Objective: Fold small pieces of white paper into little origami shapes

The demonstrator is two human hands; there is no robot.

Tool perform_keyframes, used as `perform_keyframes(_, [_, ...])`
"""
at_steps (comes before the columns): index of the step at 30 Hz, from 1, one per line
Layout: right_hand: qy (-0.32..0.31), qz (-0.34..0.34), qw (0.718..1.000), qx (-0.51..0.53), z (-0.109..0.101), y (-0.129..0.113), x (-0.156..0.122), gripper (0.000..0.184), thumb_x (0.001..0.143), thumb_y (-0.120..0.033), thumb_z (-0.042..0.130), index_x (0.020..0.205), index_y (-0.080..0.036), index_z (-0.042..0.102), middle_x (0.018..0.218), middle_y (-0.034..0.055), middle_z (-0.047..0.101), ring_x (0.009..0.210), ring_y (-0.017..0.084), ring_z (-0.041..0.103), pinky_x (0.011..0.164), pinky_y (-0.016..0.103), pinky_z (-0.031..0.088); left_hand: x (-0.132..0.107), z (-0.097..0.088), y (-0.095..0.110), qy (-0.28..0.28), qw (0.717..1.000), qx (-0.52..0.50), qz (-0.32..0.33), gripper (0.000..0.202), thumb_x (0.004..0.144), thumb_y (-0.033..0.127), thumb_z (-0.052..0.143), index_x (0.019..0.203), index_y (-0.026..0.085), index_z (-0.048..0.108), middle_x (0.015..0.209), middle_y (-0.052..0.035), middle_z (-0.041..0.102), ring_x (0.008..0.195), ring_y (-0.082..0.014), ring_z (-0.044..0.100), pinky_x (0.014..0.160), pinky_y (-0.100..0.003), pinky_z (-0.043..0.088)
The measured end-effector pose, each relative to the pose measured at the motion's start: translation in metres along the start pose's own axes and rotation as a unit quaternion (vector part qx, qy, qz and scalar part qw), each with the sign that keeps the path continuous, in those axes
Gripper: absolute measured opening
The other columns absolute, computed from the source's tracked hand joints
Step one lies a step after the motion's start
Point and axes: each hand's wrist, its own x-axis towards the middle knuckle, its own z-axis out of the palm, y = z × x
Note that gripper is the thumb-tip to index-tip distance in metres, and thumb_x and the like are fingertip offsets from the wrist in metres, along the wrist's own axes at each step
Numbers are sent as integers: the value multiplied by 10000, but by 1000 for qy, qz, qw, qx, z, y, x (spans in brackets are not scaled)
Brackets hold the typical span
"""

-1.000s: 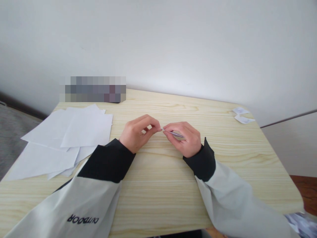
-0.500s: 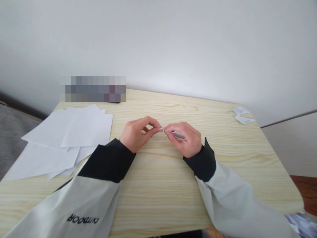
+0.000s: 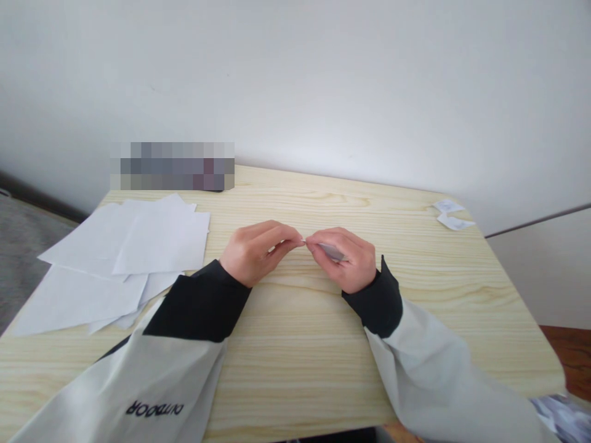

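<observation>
Both of my hands meet over the middle of a light wooden table point(image 3: 295, 344). My left hand point(image 3: 256, 252) is closed in a pinch at the left tip of a small folded piece of white paper point(image 3: 330, 251). My right hand point(image 3: 346, 258) is closed round the rest of that paper, which shows only as a thin grey-white sliver between the fingers. The fingertips of the two hands touch. Most of the folded paper is hidden by my right fingers.
Several loose white sheets point(image 3: 115, 258) lie spread at the table's left side. Two small folded paper pieces point(image 3: 450, 215) sit at the far right corner. A blurred dark object point(image 3: 173, 166) lies at the back edge against the white wall.
My hands have drawn closer together and sunk slightly toward the table. Less of the folded paper shows between them now.
</observation>
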Motion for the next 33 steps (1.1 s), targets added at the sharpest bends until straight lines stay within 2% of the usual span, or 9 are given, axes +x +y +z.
perform_keyframes(13, [0,85,995,50,-1,-2,-2,66,779,-147,636,819,-195,657,770,5,715,691,109,660,660,212,528,-2,0,0,-35,998,-42,-20,95,850,220,580,804,197,659,788,-17,720,696,-110,653,644,-202,514])
perform_keyframes(17, [-2,93,994,51,-1,-2,-3,64,778,-149,634,815,-197,656,769,3,717,685,111,661,655,215,529,-2,2,2,-29,985,-131,-104,97,815,250,619,814,170,674,777,-27,712,649,-112,639,608,-203,528])
perform_keyframes(20, [-3,85,995,52,0,-2,-3,66,787,-151,627,814,-206,652,775,0,717,693,112,662,666,222,530,1,1,3,-30,950,-233,-205,188,842,299,567,843,137,661,818,-55,706,665,-129,642,566,-212,537])
perform_keyframes(23, [-2,61,997,53,0,-1,-3,89,790,-132,617,823,-209,648,786,5,717,706,111,662,676,227,529,5,-1,3,-71,919,-280,-270,256,840,346,545,811,121,664,801,-57,704,622,-124,628,541,-212,532])
perform_keyframes(26, [-1,34,998,44,0,-2,-2,89,790,-122,616,822,-199,647,776,20,716,702,113,661,671,229,528,8,-2,2,-111,905,-289,-290,264,811,363,569,769,127,678,760,-37,703,572,-105,607,544,-205,527])
perform_keyframes(33, [0,19,1000,14,-1,-2,-2,75,813,-155,594,817,-208,647,772,22,718,712,124,666,678,248,532,5,1,-3,-123,899,-301,-295,281,770,400,623,793,129,692,792,-47,704,614,-112,601,557,-214,530])
